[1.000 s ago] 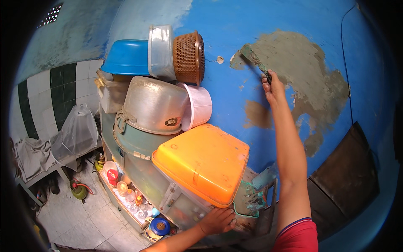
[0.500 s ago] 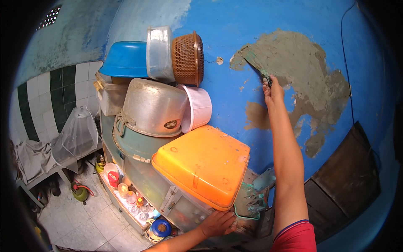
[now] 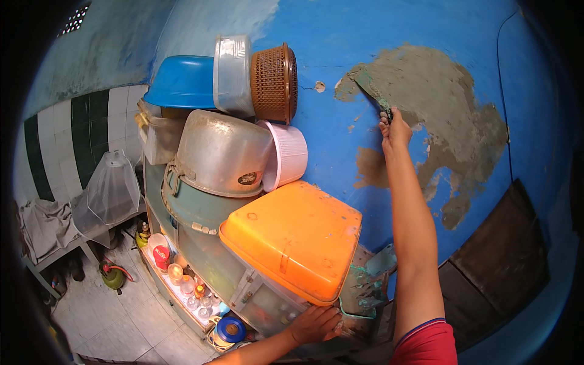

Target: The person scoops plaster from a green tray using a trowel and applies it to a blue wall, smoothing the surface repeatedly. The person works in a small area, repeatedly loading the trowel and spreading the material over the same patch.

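Up on the blue wall, my right hand [image 3: 393,126] grips a trowel [image 3: 373,91] with a greenish, mortar-smeared blade, laid against a wet grey cement patch [image 3: 450,91]. A smaller brown patch [image 3: 370,164] is below it. My left hand [image 3: 316,323] is low, its fingers curled on the cabinet edge just under an orange plastic tub [image 3: 292,237], which sits upside down. A mortar-smeared container [image 3: 359,292] stands beside my left hand, partly behind the tub.
A cabinet [image 3: 213,274] carries stacked basins, pots and baskets [image 3: 219,152]; jars and glasses [image 3: 179,274] line its lower shelf. A gas cylinder [image 3: 113,280], low bench [image 3: 48,246], dark panel [image 3: 493,243] and hanging cable [image 3: 500,73] are around.
My right hand and the trowel's handle have shifted slightly downward against the patch since a second ago. My left hand stays at the cabinet edge.
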`<state>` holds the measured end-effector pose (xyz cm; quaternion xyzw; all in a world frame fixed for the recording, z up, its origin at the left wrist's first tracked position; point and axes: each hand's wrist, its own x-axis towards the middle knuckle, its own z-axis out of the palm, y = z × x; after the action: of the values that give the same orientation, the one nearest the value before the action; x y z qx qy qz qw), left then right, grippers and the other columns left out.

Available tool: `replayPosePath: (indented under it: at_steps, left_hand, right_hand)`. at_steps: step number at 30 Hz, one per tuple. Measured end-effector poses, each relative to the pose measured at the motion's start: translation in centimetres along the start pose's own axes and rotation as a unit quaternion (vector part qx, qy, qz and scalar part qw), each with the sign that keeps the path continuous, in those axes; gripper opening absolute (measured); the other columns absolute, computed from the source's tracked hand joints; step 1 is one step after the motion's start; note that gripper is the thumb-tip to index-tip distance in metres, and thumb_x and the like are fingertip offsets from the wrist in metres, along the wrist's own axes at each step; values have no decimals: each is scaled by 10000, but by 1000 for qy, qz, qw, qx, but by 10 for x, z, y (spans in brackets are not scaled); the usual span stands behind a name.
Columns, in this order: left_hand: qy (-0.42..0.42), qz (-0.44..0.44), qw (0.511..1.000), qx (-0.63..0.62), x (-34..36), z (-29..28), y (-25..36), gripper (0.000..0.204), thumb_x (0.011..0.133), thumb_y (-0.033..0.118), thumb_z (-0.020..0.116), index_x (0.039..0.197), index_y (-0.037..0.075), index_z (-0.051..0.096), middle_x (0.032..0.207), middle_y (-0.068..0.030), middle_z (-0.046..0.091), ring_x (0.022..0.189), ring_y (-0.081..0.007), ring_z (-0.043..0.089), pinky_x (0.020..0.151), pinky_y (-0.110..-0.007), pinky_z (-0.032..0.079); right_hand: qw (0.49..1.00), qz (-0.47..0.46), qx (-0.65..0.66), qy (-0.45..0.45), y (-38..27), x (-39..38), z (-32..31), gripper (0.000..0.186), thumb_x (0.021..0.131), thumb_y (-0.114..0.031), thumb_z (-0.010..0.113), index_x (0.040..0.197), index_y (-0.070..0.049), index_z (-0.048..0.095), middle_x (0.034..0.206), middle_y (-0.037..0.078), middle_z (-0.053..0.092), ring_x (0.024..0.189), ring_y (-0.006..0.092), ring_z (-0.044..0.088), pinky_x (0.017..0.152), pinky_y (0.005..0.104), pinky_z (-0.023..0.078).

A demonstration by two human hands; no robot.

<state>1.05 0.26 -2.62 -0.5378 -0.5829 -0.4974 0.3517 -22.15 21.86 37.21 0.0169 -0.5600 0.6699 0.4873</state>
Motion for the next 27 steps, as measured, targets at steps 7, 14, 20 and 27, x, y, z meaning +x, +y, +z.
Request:
replayPosePath:
  at_steps: [7, 14, 20, 27]
  left_hand:
    - [-4, 11, 1000, -2, 3, -2, 0, 265, 813, 282, 712, 975, 78, 667, 1000, -54, 633, 935, -221, 636, 829, -350, 491]
    - [0, 13, 1000, -2, 1, -1, -1, 274, 831, 296, 696, 990, 76, 661, 1006, -54, 627, 939, -222, 632, 831, -354, 489]
    - [-8, 23, 1000, 10, 1, -3, -2, 284, 844, 316, 688, 996, 77, 663, 1007, -56, 625, 943, -221, 631, 839, -356, 488]
    - [5, 34, 999, 0, -3, -1, -3, 343, 839, 341, 711, 1027, 58, 667, 1025, -73, 636, 956, -230, 639, 858, -360, 498]
  right_hand:
    - [998, -22, 20, -50, -5, 6, 8, 246, 937, -156, 658, 1023, 67, 597, 788, 124, 659, 596, 150, 592, 504, 270, 492]
    - [999, -42, -1, -24, -11, 9, 2, 230, 928, -148, 674, 995, 54, 589, 751, 132, 651, 564, 148, 585, 481, 268, 479]
    - [984, -45, -152, -80, -50, 1, 3, 217, 908, -210, 690, 893, -18, 590, 727, 79, 642, 536, 110, 545, 456, 237, 431]
    - [930, -69, -335, -132, -86, 35, 28, 251, 872, -258, 709, 861, -12, 661, 704, 56, 669, 518, 99, 557, 444, 239, 424]
